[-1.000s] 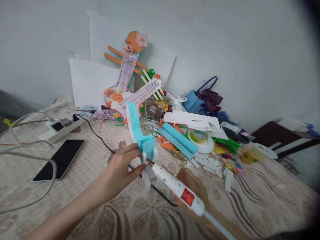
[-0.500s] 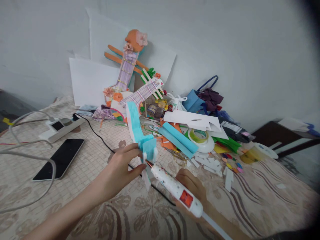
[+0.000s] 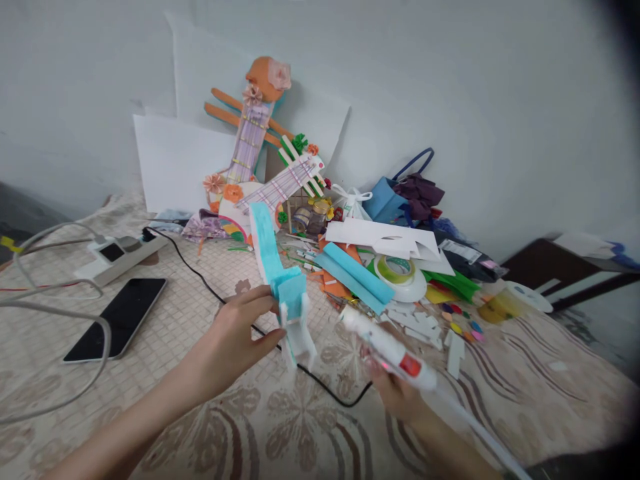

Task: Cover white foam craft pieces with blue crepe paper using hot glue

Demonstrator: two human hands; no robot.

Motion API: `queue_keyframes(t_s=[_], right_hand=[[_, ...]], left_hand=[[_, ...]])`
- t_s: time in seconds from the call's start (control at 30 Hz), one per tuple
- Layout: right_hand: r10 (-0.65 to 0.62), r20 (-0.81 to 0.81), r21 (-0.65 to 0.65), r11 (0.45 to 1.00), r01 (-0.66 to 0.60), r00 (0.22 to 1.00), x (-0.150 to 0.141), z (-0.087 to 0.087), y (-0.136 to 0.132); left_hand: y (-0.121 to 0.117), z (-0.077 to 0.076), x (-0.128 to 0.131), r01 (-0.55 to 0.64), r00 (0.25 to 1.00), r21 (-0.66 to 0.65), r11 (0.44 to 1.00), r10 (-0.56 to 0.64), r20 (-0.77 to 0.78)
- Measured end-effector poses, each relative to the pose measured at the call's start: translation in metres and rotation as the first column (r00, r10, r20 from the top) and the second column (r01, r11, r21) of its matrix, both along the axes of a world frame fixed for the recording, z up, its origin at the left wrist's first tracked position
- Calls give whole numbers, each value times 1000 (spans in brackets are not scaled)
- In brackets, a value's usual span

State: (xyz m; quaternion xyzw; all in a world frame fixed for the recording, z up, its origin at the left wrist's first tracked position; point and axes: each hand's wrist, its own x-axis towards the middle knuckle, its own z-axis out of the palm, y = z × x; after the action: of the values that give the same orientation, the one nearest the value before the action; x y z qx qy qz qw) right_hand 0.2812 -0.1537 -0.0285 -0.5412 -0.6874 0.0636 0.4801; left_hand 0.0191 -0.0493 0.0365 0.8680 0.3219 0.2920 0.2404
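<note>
My left hand (image 3: pixel 245 333) pinches the side of a long blue-and-white paper craft piece (image 3: pixel 267 247), holding it up over the table. Blue paper covers its upper length, and a blue flap folds out near my fingers. Below that, its lower end is a white open channel. In my right hand (image 3: pixel 393 380) is a white glue gun (image 3: pixel 387 347) with a red patch on its side and a glue stick out of its back. The gun is slightly blurred, its front end apart from the craft piece.
A black phone (image 3: pixel 117 320) and a power strip (image 3: pixel 123 257) lie at left, with a black cord (image 3: pixel 200 270) crossing the table. Behind stand paper-decorated string instruments (image 3: pixel 255 133). Clear tape (image 3: pixel 395 269), a blue paper roll (image 3: pixel 355 277) and white paper strips (image 3: pixel 413 327) lie at right.
My right hand has drawn the glue gun away to the right from the craft piece. The piece's white lower channel now shows more fully; my left hand keeps its hold.
</note>
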Motion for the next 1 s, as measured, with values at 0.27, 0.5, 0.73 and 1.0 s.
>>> queue_keyframes(t_s=[0.27,0.5,0.73,1.0], right_hand=[[-116,-242,-465,885,-11,963,21,-14,72],[-54,-217,-532,843,-72,975,12,-59,115],[-146,10,-459,878,134,989,18,-72,112],[-148,126,-421,887,188,981,15,-73,109]], left_hand=[[-2,8,-13,-31,999,66,997,32,-11],[-4,3,-19,-38,999,102,994,40,-23],[-8,-5,-21,-87,996,110,990,86,14],[-12,-16,-20,-148,989,113,983,145,31]])
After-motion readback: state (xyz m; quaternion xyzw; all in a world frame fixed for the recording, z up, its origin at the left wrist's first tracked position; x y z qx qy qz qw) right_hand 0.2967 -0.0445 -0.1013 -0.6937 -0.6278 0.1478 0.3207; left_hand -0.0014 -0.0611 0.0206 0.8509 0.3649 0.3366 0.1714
